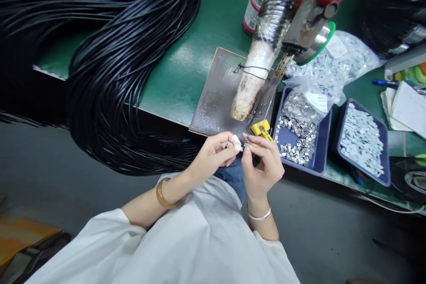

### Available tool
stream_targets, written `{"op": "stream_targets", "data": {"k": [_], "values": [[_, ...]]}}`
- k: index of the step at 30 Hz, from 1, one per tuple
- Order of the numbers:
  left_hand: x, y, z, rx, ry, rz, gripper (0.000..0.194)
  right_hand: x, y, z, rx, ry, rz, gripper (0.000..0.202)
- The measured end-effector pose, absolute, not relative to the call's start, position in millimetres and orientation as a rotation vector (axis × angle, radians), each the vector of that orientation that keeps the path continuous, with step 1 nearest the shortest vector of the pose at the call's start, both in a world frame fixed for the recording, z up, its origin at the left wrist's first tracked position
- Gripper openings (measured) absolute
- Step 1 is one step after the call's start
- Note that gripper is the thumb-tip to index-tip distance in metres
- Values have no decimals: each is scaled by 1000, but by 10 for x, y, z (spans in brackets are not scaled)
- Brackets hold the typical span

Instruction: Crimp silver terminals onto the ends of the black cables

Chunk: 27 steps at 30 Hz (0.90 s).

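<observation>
The right hand (264, 159) pinches a small metal piece (246, 141) at its fingertips, just beside the curled left hand (216, 153); I cannot tell what that grips. A wrapped duct (267, 40) hides part of the dark plate (213, 93) ahead. 2 blue trays (324, 151) sit rightward, black cables (133, 31) leftward across the green surface (176, 80).

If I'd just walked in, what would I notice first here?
Probably the big bundle of black cables spilling over the edge of the green table on the left. Next, perhaps the fat wrapped hose slanting down from the top, and the blue tray of shiny metal pieces beside the right hand.
</observation>
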<state>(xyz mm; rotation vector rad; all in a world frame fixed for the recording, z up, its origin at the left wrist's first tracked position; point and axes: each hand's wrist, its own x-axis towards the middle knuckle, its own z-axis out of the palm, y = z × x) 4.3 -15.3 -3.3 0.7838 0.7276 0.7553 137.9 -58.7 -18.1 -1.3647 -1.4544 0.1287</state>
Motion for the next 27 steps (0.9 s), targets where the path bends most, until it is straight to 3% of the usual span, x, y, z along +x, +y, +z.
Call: {"op": "stream_targets", "data": {"k": [4,12,23,27], "values": [[13,-92,-31,766,689,746,32,1455,-575,-155,-1358,-1320,327,14],[69,-25,28,867,748,867,13,1497,-591,-55,-1279,-1450,10,24],[62,35,70,1072,887,849,18,1516,-584,-79,-1233,-1606,-27,25],[66,69,60,1061,893,877,17,1546,-557,-97,-1282,-1516,126,18]]}}
